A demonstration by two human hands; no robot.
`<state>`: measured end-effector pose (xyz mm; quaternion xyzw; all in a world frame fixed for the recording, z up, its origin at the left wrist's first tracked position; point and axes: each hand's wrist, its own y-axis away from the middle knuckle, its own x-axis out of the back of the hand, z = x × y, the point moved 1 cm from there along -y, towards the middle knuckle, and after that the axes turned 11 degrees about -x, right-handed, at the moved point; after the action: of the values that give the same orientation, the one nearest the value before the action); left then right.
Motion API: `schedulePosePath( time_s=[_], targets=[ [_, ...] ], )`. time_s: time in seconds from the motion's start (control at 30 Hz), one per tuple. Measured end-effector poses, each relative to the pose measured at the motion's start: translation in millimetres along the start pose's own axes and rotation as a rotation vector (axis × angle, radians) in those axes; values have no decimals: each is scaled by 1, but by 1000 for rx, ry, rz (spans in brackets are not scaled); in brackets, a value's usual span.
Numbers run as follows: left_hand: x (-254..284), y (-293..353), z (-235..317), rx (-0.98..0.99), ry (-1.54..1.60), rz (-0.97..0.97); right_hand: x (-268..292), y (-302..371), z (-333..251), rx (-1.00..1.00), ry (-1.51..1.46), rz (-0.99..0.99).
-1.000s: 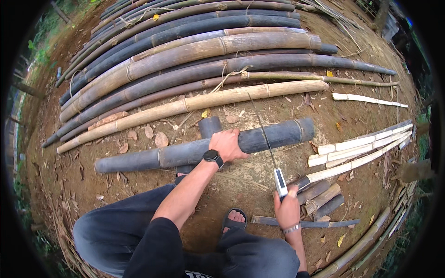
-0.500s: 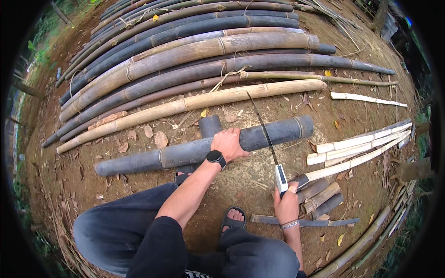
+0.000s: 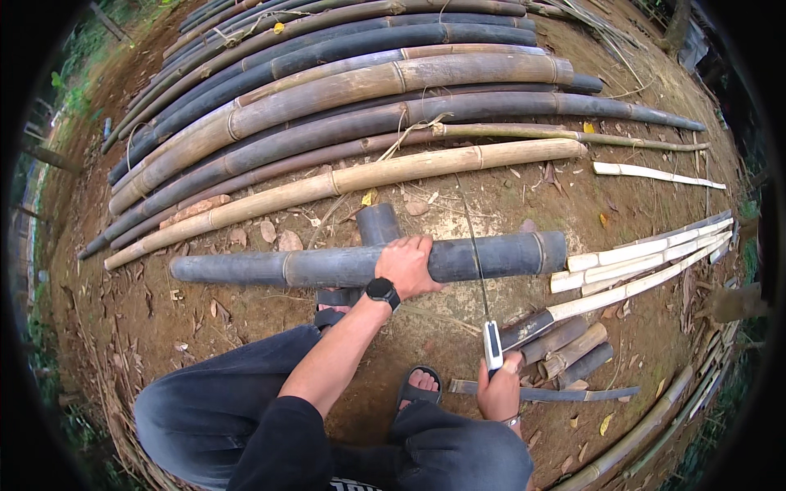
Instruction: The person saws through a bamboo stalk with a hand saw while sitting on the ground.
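A thick dark bamboo pole (image 3: 332,267) lies crosswise before me, over a shorter dark bamboo piece (image 3: 377,225) that sticks out beneath it. My left hand (image 3: 407,267), with a black watch at the wrist, presses on the pole's top with its fingers wrapped over the far side. In my right hand (image 3: 499,391) is a handsaw (image 3: 492,344) with a white and black grip. Its thin blade crosses the pole to the right of my left hand, tip pointing away. Whether the teeth have cut in cannot be made out.
Long bamboo poles (image 3: 327,123) are stacked on the ground beyond. Pale split bamboo strips (image 3: 647,260) lie at the right. Short bamboo offcuts (image 3: 577,348) and a dark slat (image 3: 565,394) sit beside my right hand. My sandalled foot (image 3: 420,386) is close by.
The pole has turned: its left end moved away from me and its right end came nearer. My right hand has drawn the saw closer, and the blade slants less to the left.
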<state>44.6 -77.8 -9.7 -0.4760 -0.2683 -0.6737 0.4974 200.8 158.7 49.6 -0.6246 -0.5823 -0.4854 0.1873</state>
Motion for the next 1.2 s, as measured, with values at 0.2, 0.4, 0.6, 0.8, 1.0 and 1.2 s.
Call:
schedulePosePath(
  time_s=[0.2,0.4,0.6,0.8,1.0,1.2],
  targets=[
    [9,-15,-2,100,-7,-64,-5,-23,-3,2,15,40],
    [6,-5,-3,-28,3,-85,-3,10,17,43,-55,13],
    [10,-8,4,-13,-6,-145,-22,15,26,46,-369,-88],
    [11,-16,1,11,-38,-196,-28,2,40,68,-526,-106],
    [21,-36,4,97,-102,-346,-44,-18,31,49,-424,-91],
    [23,-28,-11,140,-103,-396,-37,-18,18,-42,-354,-191]
  ],
)
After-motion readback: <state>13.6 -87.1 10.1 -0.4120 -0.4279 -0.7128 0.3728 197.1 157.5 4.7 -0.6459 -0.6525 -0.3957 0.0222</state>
